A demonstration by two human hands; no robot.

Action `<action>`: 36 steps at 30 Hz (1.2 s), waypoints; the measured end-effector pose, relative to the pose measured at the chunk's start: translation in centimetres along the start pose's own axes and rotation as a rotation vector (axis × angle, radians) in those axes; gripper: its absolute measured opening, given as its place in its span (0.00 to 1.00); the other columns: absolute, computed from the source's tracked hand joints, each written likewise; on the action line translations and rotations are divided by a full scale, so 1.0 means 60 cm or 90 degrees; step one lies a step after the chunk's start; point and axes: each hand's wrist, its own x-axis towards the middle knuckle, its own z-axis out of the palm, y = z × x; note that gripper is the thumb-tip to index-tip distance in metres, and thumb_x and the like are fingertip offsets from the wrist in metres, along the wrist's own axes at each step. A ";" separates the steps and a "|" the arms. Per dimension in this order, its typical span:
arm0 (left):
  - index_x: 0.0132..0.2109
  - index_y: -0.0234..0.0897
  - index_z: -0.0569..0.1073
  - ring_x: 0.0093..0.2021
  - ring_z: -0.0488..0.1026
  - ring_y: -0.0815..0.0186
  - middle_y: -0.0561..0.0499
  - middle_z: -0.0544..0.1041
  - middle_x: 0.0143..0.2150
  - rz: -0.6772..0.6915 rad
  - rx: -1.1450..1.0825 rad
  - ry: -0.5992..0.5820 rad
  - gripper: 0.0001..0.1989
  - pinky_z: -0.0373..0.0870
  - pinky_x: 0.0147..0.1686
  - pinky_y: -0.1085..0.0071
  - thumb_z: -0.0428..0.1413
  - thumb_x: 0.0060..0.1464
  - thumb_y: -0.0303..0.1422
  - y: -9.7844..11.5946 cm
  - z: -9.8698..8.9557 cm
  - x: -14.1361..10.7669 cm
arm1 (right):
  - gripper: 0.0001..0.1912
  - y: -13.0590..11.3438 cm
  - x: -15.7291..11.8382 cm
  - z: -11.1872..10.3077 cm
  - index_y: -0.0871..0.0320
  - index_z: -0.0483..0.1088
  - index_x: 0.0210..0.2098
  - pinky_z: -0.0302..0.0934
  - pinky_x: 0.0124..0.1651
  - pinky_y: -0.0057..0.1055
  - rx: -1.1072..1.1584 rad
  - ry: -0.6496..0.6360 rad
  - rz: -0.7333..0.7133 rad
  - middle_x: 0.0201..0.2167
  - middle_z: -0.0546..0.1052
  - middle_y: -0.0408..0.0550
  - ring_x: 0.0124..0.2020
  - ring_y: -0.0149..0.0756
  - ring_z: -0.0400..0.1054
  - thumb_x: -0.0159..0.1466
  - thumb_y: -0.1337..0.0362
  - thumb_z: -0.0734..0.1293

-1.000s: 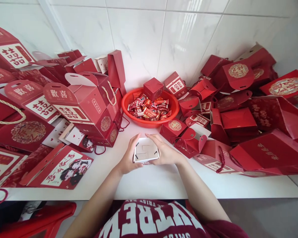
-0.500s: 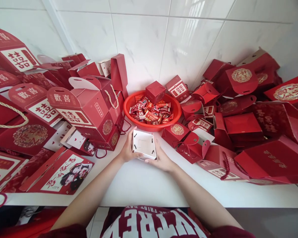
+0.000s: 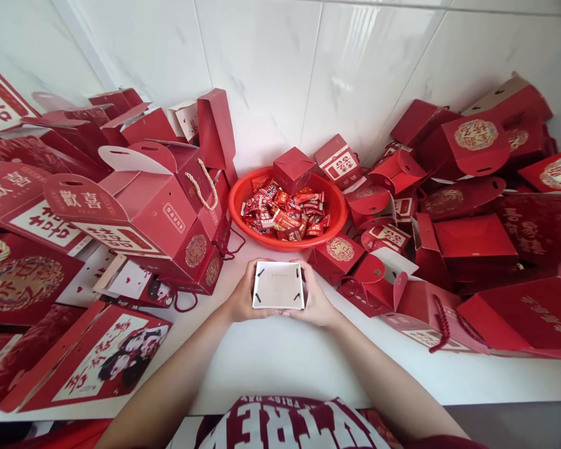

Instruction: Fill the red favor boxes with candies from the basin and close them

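Observation:
Between both hands is a small open box [image 3: 278,280], its white inside facing up at me and a dark slot or cord mark near each corner. My left hand [image 3: 242,292] is closed on the box's left side, thumb along the near edge. On the opposite side, my right hand [image 3: 316,296] grips it the same way. Just beyond the box stands a red plastic basin [image 3: 287,243] holding many wrapped candies [image 3: 287,215]. A small closed red box [image 3: 293,169] rests on the candies at the basin's back. The box's outer faces are mostly hidden by my fingers.
Red gift boxes, some with rope handles, crowd the left, among them a large handled box [image 3: 135,212] and a flat one with a cartoon couple [image 3: 112,358]. More red boxes [image 3: 477,240] pile up on the right. Everything lies on a white table [image 3: 266,362] against a tiled wall [image 3: 262,75].
The box has turned from a slight tilt to nearly square with me and come a little nearer. Both hands have kept hold of it. The camera view has shifted slightly.

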 end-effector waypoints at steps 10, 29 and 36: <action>0.59 0.43 0.53 0.59 0.67 0.53 0.42 0.65 0.57 -0.077 0.045 0.026 0.46 0.65 0.59 0.52 0.71 0.38 0.35 -0.021 -0.004 0.008 | 0.46 0.022 0.019 -0.001 0.54 0.48 0.61 0.60 0.59 0.41 -0.034 0.002 -0.004 0.54 0.66 0.54 0.56 0.46 0.64 0.53 0.50 0.75; 0.59 0.40 0.56 0.59 0.69 0.50 0.41 0.69 0.57 -0.078 -0.029 0.036 0.43 0.67 0.58 0.53 0.71 0.40 0.36 0.000 -0.015 0.007 | 0.15 -0.194 0.096 -0.042 0.53 0.74 0.46 0.54 0.65 0.44 -0.550 0.184 -0.138 0.52 0.76 0.50 0.56 0.41 0.68 0.73 0.60 0.56; 0.61 0.42 0.56 0.59 0.69 0.50 0.42 0.69 0.58 -0.053 0.030 0.030 0.45 0.66 0.58 0.53 0.71 0.39 0.37 0.001 -0.021 -0.001 | 0.13 -0.151 0.304 -0.068 0.62 0.72 0.48 0.64 0.55 0.36 -0.664 -0.037 0.319 0.49 0.76 0.58 0.52 0.43 0.71 0.72 0.67 0.58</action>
